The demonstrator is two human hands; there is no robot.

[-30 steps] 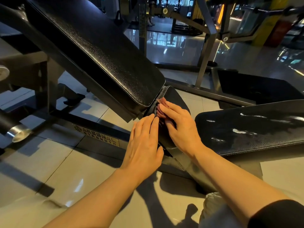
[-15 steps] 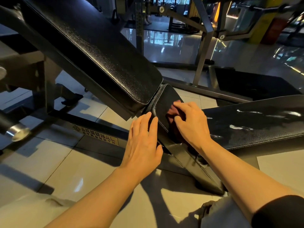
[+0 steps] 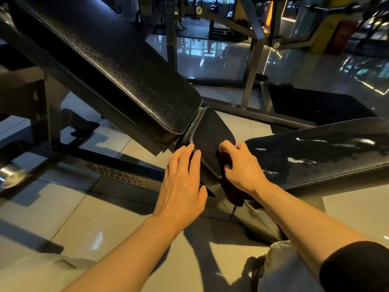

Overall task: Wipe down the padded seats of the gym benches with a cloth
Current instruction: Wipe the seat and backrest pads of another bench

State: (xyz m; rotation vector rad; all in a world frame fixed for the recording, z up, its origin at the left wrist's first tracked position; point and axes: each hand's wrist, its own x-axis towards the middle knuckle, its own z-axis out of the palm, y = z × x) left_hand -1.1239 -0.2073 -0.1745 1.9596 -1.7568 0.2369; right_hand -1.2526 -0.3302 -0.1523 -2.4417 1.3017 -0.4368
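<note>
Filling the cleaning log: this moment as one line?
right hand grips cloth on small seat pad | left hand flat on pad's edge

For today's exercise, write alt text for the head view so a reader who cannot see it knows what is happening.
A person's right hand grips a dark cloth against a small black seat pad, while the left hand rests flat on the pad's near edge. An inclined back pad rises to the left, and a second bench pad with wet streaks lies to the right.
</note>
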